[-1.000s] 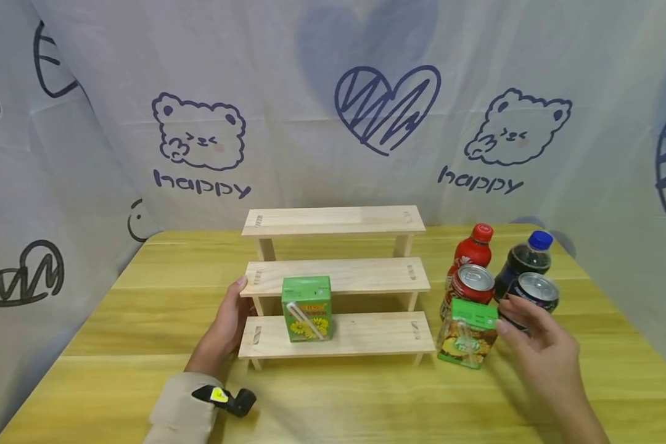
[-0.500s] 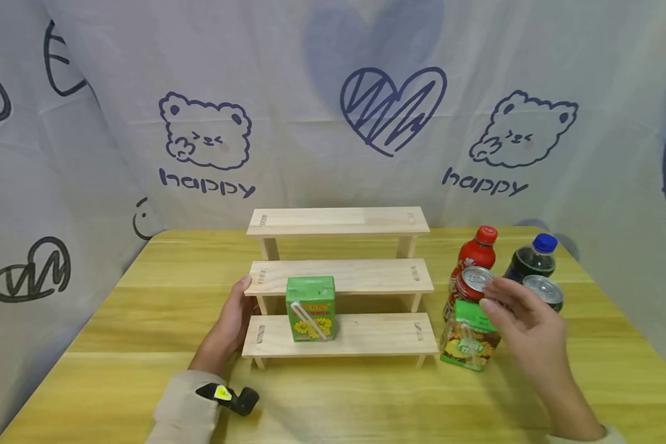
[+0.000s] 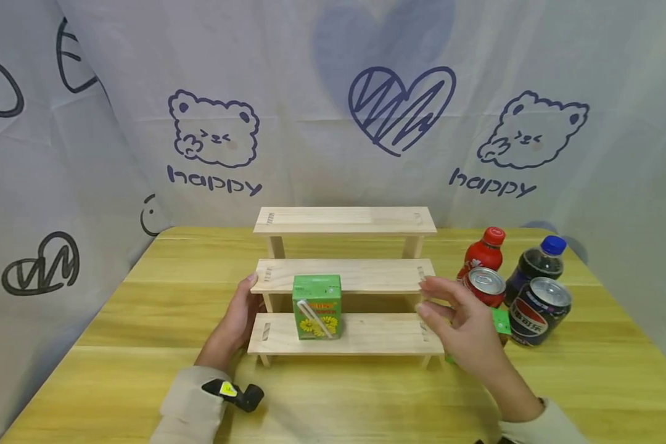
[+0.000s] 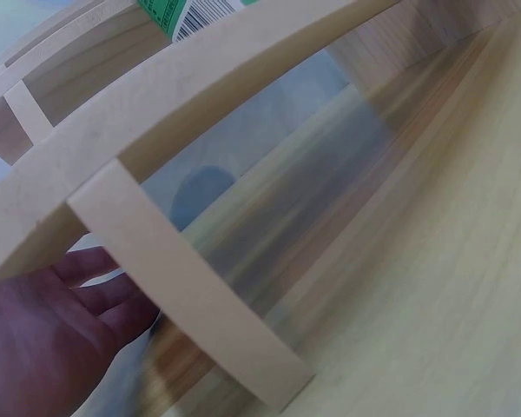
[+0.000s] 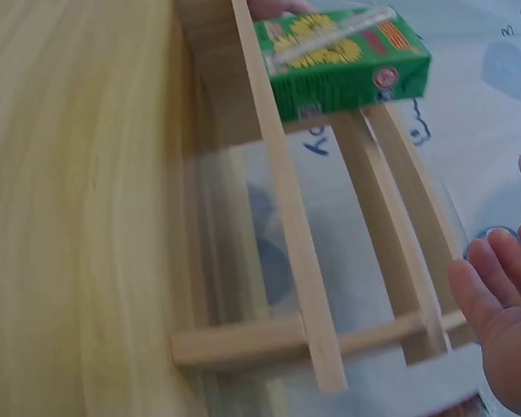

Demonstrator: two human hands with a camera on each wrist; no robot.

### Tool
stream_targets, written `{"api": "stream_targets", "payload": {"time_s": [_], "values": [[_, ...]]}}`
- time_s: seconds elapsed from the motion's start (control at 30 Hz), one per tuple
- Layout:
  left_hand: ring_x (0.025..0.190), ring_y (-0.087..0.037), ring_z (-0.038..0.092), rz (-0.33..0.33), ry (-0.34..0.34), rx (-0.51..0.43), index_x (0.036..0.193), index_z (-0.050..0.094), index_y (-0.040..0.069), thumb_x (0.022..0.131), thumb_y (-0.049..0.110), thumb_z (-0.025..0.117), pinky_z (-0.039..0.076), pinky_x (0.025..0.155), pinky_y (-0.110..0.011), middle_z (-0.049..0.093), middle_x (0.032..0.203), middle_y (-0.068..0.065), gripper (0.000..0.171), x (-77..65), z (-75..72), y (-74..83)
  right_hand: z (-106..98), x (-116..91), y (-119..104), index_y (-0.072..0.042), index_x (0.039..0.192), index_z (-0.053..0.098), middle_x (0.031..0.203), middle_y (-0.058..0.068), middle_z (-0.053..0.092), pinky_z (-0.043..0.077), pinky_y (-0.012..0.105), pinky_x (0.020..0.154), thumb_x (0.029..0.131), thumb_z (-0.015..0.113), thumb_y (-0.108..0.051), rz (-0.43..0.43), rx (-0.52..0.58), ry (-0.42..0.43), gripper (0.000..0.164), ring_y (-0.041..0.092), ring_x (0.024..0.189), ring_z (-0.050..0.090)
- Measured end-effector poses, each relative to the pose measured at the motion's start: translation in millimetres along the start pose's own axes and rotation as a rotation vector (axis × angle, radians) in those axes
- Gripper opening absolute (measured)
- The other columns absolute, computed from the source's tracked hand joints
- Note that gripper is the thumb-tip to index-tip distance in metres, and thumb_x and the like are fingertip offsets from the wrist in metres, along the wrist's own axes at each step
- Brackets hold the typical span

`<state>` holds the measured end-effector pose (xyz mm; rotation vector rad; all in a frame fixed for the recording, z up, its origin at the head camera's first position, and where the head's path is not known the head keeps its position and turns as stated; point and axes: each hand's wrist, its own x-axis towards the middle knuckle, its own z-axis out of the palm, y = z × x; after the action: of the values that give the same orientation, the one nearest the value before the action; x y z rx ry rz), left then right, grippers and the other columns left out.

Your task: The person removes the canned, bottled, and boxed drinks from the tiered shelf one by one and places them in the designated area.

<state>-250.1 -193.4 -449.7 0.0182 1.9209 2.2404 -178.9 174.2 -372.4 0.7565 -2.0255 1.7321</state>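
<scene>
A three-tier wooden display rack (image 3: 344,275) stands mid-table, with a green juice box (image 3: 317,308) with a straw upright on its lowest tier. My left hand (image 3: 238,320) holds the rack's left end: its thumb is at the middle board's edge, and its fingers reach behind a leg in the left wrist view. My right hand (image 3: 466,324) is near the rack's right end with thumb and fingers apart and nothing between them. In the right wrist view its fingers (image 5: 499,269) are beside the boards. A second green juice box (image 3: 501,320) is mostly hidden behind the right hand.
Right of the rack are a red-capped bottle (image 3: 484,250), a blue-capped dark bottle (image 3: 535,262), a red can (image 3: 485,285) and a dark cola can (image 3: 538,311). A printed cloth (image 3: 305,160) hangs behind the wooden table (image 3: 127,351).
My right hand has moved left from beside the second juice box and the cans to the rack's right end. The left hand stays at the rack. The view has shifted slightly.
</scene>
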Motion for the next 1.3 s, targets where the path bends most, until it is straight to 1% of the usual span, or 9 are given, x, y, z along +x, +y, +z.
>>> {"api": "stream_targets", "payload": {"time_s": [0.17, 0.23, 0.3, 0.43, 0.5, 0.8, 0.97, 1.13, 1.3], "values": [[0.130, -0.029, 0.033, 0.011, 0.003, -0.009, 0.146, 0.027, 0.017, 0.094, 0.058, 0.023, 0.026, 0.105, -0.044, 0.032, 0.144, -0.012, 0.067, 0.3, -0.8, -0.2, 24.5, 4.7, 3.0, 0.008, 0.125, 0.051, 0.118, 0.024, 0.056, 0.049, 0.023, 0.086, 0.085, 0.063, 0.005, 0.096, 0.002, -0.079, 0.042, 0.011, 0.108, 0.059], [0.132, -0.029, 0.031, 0.015, 0.002, -0.008, 0.147, 0.026, 0.017, 0.095, 0.057, 0.022, 0.025, 0.106, -0.045, 0.031, 0.145, -0.012, 0.066, 0.3, -0.4, -0.3, 33.0, 6.0, 3.6, 0.006, 0.126, 0.051, 0.120, 0.024, 0.055, 0.049, 0.023, 0.086, 0.085, 0.065, 0.002, 0.133, 0.006, -0.097, 0.043, 0.011, 0.108, 0.059], [0.134, -0.029, 0.029, 0.017, 0.003, -0.001, 0.147, 0.025, 0.018, 0.095, 0.057, 0.022, 0.023, 0.107, -0.045, 0.029, 0.147, -0.011, 0.065, 0.2, -0.2, -0.2, 41.1, 7.3, 4.0, 0.005, 0.126, 0.051, 0.121, 0.023, 0.056, 0.050, 0.024, 0.086, 0.085, 0.066, -0.001, 0.149, 0.003, -0.109, 0.044, 0.015, 0.108, 0.059], [0.134, -0.030, 0.029, 0.016, 0.011, 0.014, 0.147, 0.025, 0.018, 0.095, 0.057, 0.022, 0.022, 0.108, -0.046, 0.029, 0.147, -0.011, 0.065, -1.2, 1.1, 1.1, 55.6, 10.5, 6.2, 0.004, 0.127, 0.050, 0.122, 0.021, 0.056, 0.050, 0.028, 0.086, 0.085, 0.067, -0.003, 0.142, 0.017, -0.133, 0.046, 0.032, 0.110, 0.057], [0.134, -0.029, 0.029, 0.016, 0.012, 0.020, 0.148, 0.024, 0.018, 0.095, 0.057, 0.022, 0.023, 0.108, -0.046, 0.029, 0.147, -0.011, 0.065, -3.0, 2.2, 3.0, 62.2, 12.3, 7.7, 0.003, 0.127, 0.050, 0.123, 0.020, 0.055, 0.050, 0.029, 0.086, 0.085, 0.067, -0.004, 0.131, 0.032, -0.145, 0.046, 0.036, 0.111, 0.056], [0.137, -0.036, 0.024, 0.023, -0.015, 0.056, 0.150, 0.016, 0.014, 0.094, 0.059, 0.019, 0.020, 0.109, -0.050, 0.020, 0.152, -0.019, 0.072, -12.5, 11.0, 14.1, 84.0, 17.9, 10.3, 0.000, 0.130, 0.049, 0.126, 0.015, 0.053, 0.050, 0.031, 0.088, 0.085, 0.068, -0.007, 0.096, 0.047, -0.181, 0.050, 0.027, 0.115, 0.054], [0.138, -0.035, 0.021, 0.011, -0.021, 0.040, 0.151, 0.015, 0.014, 0.094, 0.056, 0.018, 0.018, 0.110, -0.050, 0.017, 0.153, -0.019, 0.071, -13.6, 13.0, 15.7, 91.0, 20.9, 10.2, -0.005, 0.133, 0.048, 0.126, 0.013, 0.053, 0.049, 0.029, 0.088, 0.085, 0.068, -0.008, 0.107, 0.042, -0.188, 0.052, 0.027, 0.116, 0.054], [0.135, -0.035, 0.025, 0.022, -0.019, 0.058, 0.150, 0.016, 0.012, 0.094, 0.059, 0.017, 0.022, 0.108, -0.047, 0.020, 0.151, -0.020, 0.073, -13.3, 12.1, 14.2, 96.7, 22.3, 10.3, -0.004, 0.134, 0.046, 0.124, 0.014, 0.052, 0.049, 0.028, 0.088, 0.085, 0.068, -0.008, 0.110, 0.054, -0.213, 0.054, 0.028, 0.115, 0.053], [0.133, -0.035, 0.028, 0.033, -0.013, 0.082, 0.149, 0.017, 0.011, 0.093, 0.062, 0.017, 0.026, 0.105, -0.044, 0.023, 0.150, -0.021, 0.076, -13.2, 10.7, 13.0, 101.0, 23.6, 9.8, -0.004, 0.135, 0.046, 0.122, 0.012, 0.053, 0.049, 0.027, 0.088, 0.086, 0.069, -0.011, 0.101, 0.018, -0.226, 0.055, 0.026, 0.113, 0.054]]}}
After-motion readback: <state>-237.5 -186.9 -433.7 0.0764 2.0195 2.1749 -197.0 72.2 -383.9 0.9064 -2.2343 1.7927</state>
